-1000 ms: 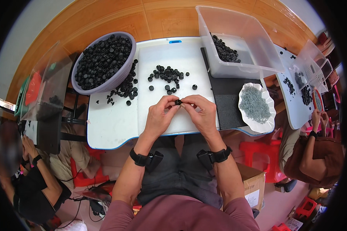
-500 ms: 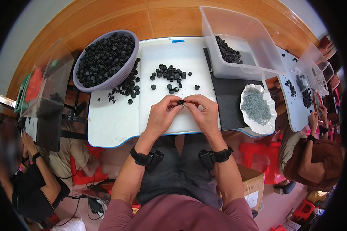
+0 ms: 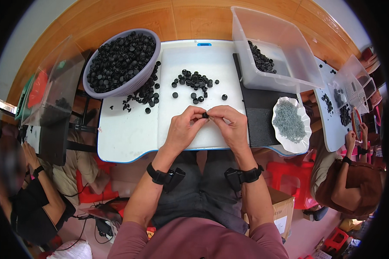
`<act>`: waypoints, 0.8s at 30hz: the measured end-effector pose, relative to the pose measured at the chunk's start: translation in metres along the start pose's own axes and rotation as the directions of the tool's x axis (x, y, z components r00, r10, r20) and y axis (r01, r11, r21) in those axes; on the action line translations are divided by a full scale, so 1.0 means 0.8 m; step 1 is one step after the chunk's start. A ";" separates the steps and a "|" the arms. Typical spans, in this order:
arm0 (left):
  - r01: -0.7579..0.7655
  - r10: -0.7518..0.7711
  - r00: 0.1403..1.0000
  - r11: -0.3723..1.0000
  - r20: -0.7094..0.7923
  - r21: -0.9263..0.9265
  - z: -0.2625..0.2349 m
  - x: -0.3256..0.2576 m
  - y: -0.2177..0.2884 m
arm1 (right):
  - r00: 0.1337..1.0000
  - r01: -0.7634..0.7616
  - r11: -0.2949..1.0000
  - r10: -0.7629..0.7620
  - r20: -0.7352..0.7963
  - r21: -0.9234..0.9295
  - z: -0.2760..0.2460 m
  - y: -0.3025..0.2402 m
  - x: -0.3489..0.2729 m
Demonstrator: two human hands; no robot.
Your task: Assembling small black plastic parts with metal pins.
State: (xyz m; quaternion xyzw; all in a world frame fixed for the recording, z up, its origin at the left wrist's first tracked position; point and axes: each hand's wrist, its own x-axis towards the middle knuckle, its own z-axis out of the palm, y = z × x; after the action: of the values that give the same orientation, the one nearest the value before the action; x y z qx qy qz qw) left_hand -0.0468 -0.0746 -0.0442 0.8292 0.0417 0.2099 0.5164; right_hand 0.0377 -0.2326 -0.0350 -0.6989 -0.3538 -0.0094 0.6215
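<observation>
A small round black cap (image 3: 205, 115) is pinched between the fingertips of both hands, above the near part of the white board. My left hand (image 3: 180, 128) grips it from the left with thumb and fingers closed. From the other side my right hand (image 3: 231, 127) closes on it too, its fingertips covering part of the cap. Just beyond the hands lies a loose group of similar black caps (image 3: 194, 80), with a few strays around it. More black caps (image 3: 150, 96) and smaller black bits are spilled at the left.
A lavender basket (image 3: 136, 86) heaped with black caps stands at the back left. At the back right is a clear plastic bin (image 3: 281, 82) with some caps inside. A white scalloped dish (image 3: 306, 113) of small greyish pieces sits right, beside a black mat (image 3: 261, 118). Other people work at both sides.
The whole view has shifted slightly. Both hands stay together on the cap, and the fingers have moved a little around it. The caps on the board keep their arrangement.
</observation>
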 end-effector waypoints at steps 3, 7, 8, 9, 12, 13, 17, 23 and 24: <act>0.007 -0.007 1.000 1.000 0.006 -0.002 -0.001 0.000 0.001 | 1.000 0.016 1.000 -0.016 0.006 -0.001 0.000 0.001 0.001; 0.021 -0.021 1.000 1.000 0.019 0.010 -0.001 0.000 0.000 | 1.000 0.020 0.999 -0.019 0.010 -0.027 0.000 0.001 0.000; 0.020 -0.020 1.000 1.000 0.023 0.018 0.000 0.000 0.000 | 1.000 0.024 0.999 -0.024 0.012 -0.044 0.000 0.001 -0.001; 0.021 -0.022 1.000 1.000 0.022 0.019 -0.001 0.000 -0.001 | 0.999 0.030 0.998 -0.029 0.015 -0.059 0.001 0.001 -0.001; 0.029 -0.029 0.999 1.000 0.024 0.003 -0.001 0.000 -0.003 | 0.997 0.077 0.989 -0.077 0.006 -0.123 0.003 -0.005 0.000; 0.033 -0.033 0.999 0.999 0.024 -0.016 -0.001 0.000 -0.004 | 0.997 0.078 0.990 -0.077 0.007 -0.121 0.004 -0.004 -0.001; 0.046 -0.045 0.998 0.999 0.040 -0.026 -0.001 0.001 0.002 | 0.985 0.170 0.960 -0.171 0.015 -0.222 0.006 -0.005 -0.003; 0.065 -0.062 0.995 0.997 0.084 -0.030 -0.010 0.003 0.004 | 0.964 0.258 0.911 -0.264 0.028 -0.322 0.010 0.001 -0.004; 0.066 -0.064 0.994 0.997 0.084 -0.028 -0.012 0.004 0.006 | 0.955 0.289 0.891 -0.295 0.037 -0.350 0.011 0.000 -0.005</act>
State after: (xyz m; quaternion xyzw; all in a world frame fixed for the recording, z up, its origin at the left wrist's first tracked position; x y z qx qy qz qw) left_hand -0.0481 -0.0677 -0.0350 0.8273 0.0441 0.1591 0.5369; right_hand 0.0313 -0.2265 -0.0390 -0.7374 -0.4420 -0.1718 0.4810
